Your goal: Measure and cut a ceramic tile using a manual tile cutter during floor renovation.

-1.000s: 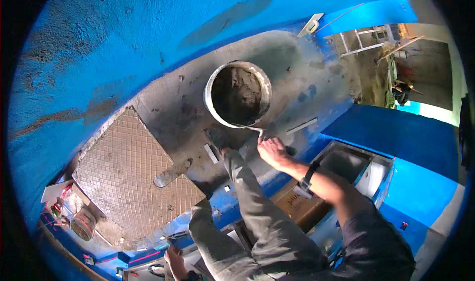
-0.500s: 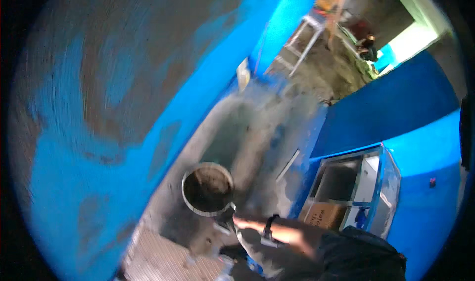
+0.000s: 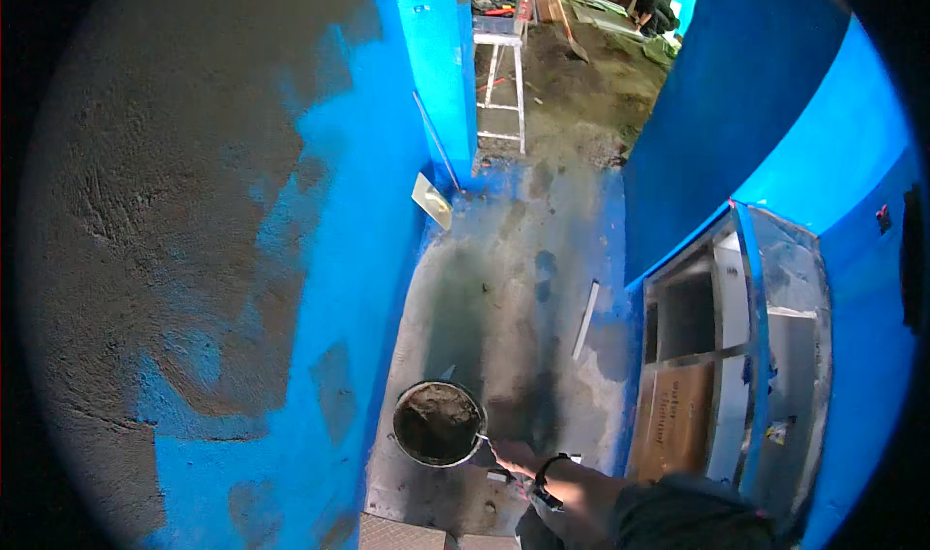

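Grey mortar (image 3: pixel 438 434): inside the round bucket (image 3: pixel 438 465).
Bucket: near blue wall (image 3: pixel 351 216), on or above floor (image 3: pixel 509 327), unclear.
Right hand (image 3: pixel 517 459): fingers (image 3: pixel 506 451) curled closed around the bucket's handle (image 3: pixel 486 440).
Left hand: out of view.

The blue left wall (image 3: pixel 262 259) (patchily coated in grey) faces a blue right wall (image 3: pixel 736 94) across the smudged floor (image 3: pixel 509 288).

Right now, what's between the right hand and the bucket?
A thin, pale handle spans the gap from the bucket to the right hand, in the head view.
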`<state>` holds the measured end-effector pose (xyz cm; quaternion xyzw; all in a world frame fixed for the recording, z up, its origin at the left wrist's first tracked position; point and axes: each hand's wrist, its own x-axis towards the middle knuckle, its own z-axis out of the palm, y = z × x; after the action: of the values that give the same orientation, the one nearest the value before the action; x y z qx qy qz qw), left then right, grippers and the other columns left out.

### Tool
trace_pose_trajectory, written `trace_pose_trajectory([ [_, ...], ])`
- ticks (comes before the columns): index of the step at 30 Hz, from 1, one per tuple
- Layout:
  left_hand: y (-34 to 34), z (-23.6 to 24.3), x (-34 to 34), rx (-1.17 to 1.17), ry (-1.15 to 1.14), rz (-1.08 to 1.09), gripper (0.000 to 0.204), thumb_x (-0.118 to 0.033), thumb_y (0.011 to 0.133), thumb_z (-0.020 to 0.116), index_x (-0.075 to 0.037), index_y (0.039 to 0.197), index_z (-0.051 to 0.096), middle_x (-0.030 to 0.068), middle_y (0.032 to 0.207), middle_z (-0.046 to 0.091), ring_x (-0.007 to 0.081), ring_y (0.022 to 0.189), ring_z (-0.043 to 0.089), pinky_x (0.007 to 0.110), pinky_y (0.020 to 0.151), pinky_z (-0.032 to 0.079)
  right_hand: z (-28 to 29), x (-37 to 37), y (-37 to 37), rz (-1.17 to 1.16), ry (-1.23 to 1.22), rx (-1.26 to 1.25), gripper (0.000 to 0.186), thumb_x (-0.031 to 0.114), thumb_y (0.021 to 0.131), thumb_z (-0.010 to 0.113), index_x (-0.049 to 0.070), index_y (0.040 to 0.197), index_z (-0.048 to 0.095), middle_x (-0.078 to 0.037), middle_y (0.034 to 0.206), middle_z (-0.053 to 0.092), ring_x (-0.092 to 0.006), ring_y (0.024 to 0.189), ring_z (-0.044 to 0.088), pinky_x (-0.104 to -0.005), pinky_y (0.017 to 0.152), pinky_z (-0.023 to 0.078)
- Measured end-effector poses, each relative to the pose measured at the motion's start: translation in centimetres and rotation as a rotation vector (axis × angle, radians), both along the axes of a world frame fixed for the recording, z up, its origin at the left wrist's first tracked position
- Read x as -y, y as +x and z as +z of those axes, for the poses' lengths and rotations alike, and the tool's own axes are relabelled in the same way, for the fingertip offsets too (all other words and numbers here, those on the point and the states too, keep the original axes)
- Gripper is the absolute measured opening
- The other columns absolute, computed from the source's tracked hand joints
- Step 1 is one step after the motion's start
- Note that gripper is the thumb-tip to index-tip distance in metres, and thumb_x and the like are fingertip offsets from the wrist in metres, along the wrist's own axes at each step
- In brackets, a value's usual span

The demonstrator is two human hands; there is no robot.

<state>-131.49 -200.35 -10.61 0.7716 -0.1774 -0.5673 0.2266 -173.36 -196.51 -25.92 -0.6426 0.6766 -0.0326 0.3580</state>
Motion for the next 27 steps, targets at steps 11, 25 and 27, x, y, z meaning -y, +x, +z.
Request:
trace_pose_trajectory([
  [11, -13.0, 7.0, 10.5, -0.021, 0.024, -0.122, 0.023, -0.022, 0.093, 0.058, 0.001, 0.092, 0.06, 0.0098, 0.078, 0.06, 0.024, 0.073, 0.062, 0.035, 0.065, 0.052, 15.5, -5.5, -26.0, 0.001, 0.142, -0.137, 0.03, 0.033, 0.085, 0.058, 0.006, 0.087, 0.07, -0.017, 0.088, 0.071, -0.0365, 0.083, 0.069, -0.0505, 0.073, 0.055],
  [25, -32.4, 12.4, 19.7, 0.096, 0.33, -0.181, 0.024, -0.024, 0.094, 0.058, 0.0, 0.094, 0.062, 0.0095, 0.077, 0.059, 0.025, 0.075, 0.062, 0.035, 0.066, 0.052, 19.6, -3.3, -60.8, -0.414, 0.06, -0.093, 0.039, 0.029, 0.077, 0.067, 0.001, 0.104, 0.064, -0.022, 0.095, 0.069, -0.0441, 0.085, 0.066, -0.0485, 0.077, 0.055],
  [27, -35.8, 10.4, 21.2, 0.097, 0.401, -0.194, 0.025, -0.024, 0.094, 0.058, 0.0, 0.095, 0.063, 0.0095, 0.077, 0.059, 0.0251, 0.076, 0.062, 0.036, 0.066, 0.051, 19.3, -1.4, -63.9, -0.481, 0.077, -0.094, 0.044, 0.031, 0.079, 0.067, 0.002, 0.112, 0.061, -0.022, 0.097, 0.069, -0.0438, 0.086, 0.065, -0.0488, 0.079, 0.055],
])
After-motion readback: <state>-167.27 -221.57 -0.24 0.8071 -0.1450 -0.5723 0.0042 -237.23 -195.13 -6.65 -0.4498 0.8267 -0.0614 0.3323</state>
